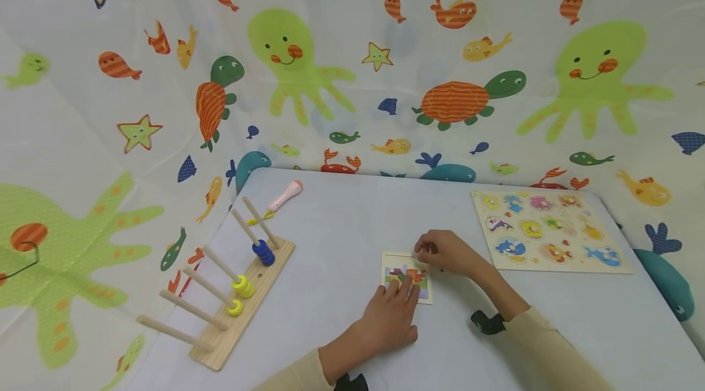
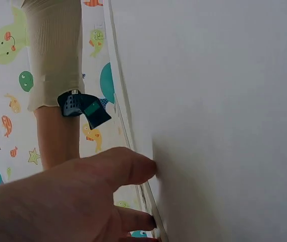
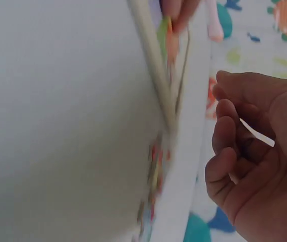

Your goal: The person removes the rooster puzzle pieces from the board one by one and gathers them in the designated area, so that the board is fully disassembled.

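Sm. framed jigsaw (image 1: 404, 259) lies flat nr. mid of the white desk (image 1: 330, 226), btwn the peg stand (image 1: 242, 312) on the L & the lg. sea-creature board (image 1: 577, 265) on the R; person's L grip (image 1: 388, 311) rests on the jigsaw, fingers spread & nearly straight, tips on the colored pic, thumb out to the side, just off the frame; L wrist view likewise shows thumb apart from the other digits; R grip (image 1: 448, 253) is at the jigsaw's upper R corner, fingers curled in, thumb & index tips pressed together or nearly so; can't tell if anything sm. is tucked btwn them.

Peg stand is wood, slanting along the desk's L side; blue rings (image 1: 264, 253) sit on one peg, yellow rings (image 1: 243, 286) on two pegs nearer the person; pink-handled tool (image 1: 286, 195) lies nr. the far L corner, yellow end toward the pegs; board at R carries bright animal pcs.; sleeves (image 1: 551, 348) are beige, w/ a black device (image 1: 487, 322) at each wrist; sea-life cloth (image 1: 352, 30) hangs behind.
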Tool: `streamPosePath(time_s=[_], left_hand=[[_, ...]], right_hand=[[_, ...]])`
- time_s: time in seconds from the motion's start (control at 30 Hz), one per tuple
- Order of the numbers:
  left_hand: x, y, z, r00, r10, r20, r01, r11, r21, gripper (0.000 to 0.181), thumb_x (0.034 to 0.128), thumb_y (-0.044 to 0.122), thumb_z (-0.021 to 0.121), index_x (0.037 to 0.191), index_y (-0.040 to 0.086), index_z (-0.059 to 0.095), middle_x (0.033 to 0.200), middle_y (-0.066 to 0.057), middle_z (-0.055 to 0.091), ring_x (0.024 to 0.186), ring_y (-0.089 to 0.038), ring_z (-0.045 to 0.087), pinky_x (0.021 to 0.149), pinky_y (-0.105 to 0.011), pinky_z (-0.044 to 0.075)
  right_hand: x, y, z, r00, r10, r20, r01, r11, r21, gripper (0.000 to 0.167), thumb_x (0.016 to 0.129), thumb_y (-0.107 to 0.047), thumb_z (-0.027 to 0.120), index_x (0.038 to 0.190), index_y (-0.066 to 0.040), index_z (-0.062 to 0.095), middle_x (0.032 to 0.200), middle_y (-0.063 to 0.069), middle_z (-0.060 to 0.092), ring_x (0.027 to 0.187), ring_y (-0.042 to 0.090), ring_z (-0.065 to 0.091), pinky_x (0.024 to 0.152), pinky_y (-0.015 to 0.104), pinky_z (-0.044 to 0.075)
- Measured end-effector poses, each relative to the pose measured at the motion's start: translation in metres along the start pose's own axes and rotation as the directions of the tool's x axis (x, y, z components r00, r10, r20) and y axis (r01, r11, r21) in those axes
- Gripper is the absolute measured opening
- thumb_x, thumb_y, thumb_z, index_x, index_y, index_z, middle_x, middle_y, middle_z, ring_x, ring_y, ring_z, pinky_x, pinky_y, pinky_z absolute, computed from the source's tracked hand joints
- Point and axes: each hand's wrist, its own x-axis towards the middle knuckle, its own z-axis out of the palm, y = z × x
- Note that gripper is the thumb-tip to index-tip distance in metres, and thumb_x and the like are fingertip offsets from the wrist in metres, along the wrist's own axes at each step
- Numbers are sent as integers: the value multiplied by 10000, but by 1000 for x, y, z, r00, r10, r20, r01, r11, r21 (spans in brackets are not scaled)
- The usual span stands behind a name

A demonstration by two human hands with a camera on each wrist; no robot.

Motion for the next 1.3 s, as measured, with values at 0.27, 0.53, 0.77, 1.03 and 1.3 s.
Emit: streamPosePath(time_s=[0.27, 0.53, 0.77, 1.03, 1.3], left_hand=[[-4, 0, -3, 1000, 25, -2, -25, 994, 107, 760, 919, 607, 518, 1506, 135, 414, 1461, -49, 427, 1174, -202, 423, 778, -324, 403], [-8, -1, -9, 999, 25, 41, -32, 986, 161, 749, 935, 632, 492, 1515, 167, 405, 1469, -16, 413, 1167, -169, 406, 794, -319, 402], [-6, -2, -10, 997, 37, 68, -46, 990, 131, 738, 952, 616, 473, 1522, 156, 387, 1490, -22, 396, 1165, -168, 392, 802, -316, 395], [-8, -3, -15, 995, 33, 94, -44, 992, 115, 730, 957, 613, 470, 1524, 161, 383, 1508, -24, 379, 1180, -172, 391, 814, -318, 390], [-8, -2, -17, 996, 29, 84, -39, 992, 118, 723, 949, 612, 488, 1510, 163, 408, 1486, -26, 409, 1158, -173, 396, 797, -312, 390]], right_hand=[[15, -27, 33, 994, -74, 81, 78, 996, -48, 55, 890, -207, 741, 940, -188, 728, 797, -133, 563, 725, 86, 522, 677, 283, 468], [17, -26, 42, 996, -38, 77, 41, 998, -44, 63, 877, -235, 766, 894, -220, 707, 787, -129, 560, 724, 86, 530, 679, 289, 468], [16, -24, 44, 997, -7, 75, 5, 1000, 22, 90, 875, -184, 763, 879, -198, 674, 776, -106, 567, 712, 100, 532, 656, 303, 469], [12, -25, 43, 998, -6, 59, -3, 989, 147, 93, 879, -151, 755, 877, -178, 666, 754, -82, 586, 691, 115, 538, 624, 287, 467], [9, -23, 46, 999, -10, 50, 1, 984, 176, 61, 902, -165, 732, 896, -185, 674, 741, -105, 603, 676, 109, 548, 613, 286, 474]])
